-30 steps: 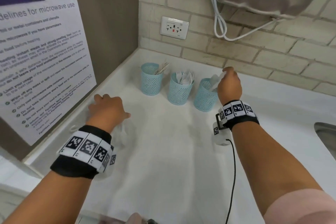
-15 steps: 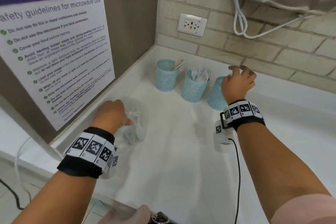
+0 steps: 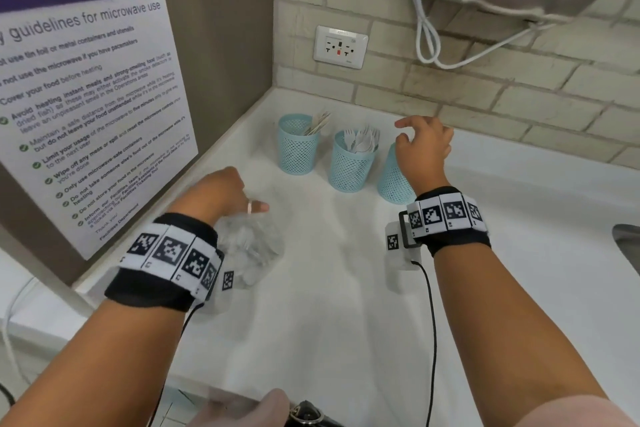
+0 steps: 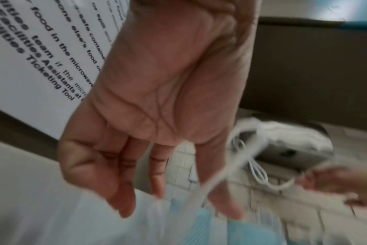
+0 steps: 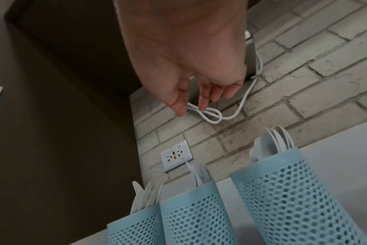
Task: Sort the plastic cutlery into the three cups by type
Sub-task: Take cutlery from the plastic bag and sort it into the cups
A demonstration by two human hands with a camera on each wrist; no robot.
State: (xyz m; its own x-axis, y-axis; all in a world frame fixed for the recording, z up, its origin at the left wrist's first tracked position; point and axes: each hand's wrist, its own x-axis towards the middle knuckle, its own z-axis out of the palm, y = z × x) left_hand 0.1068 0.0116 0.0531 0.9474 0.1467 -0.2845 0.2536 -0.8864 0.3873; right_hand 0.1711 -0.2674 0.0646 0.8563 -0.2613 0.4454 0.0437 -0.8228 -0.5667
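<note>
Your right hand [image 3: 423, 149] hovers empty, fingers loosely spread, over the 3 o'clock light-blue mesh plastic cup [image 5: 300, 195], which holds white plastic spoons [image 5: 272, 140]. The middle cup [image 3: 351, 163] holds white forks [image 3: 362, 140], the 9 o'clock cup [image 3: 298, 146] knives [image 3: 317, 123]: sorted by type. Your left hand [image 3: 221, 191], at 8 o'clock, seemingly pinches a clear plastic bag [image 3: 252, 246] by its neck, probably the remaining cutlery supply; its contents are unclear.

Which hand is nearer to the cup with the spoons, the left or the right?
The right hand: it hovers open just above the spoon cup. The left hand is far off, at the clear plastic bag near the counter's front.
</note>
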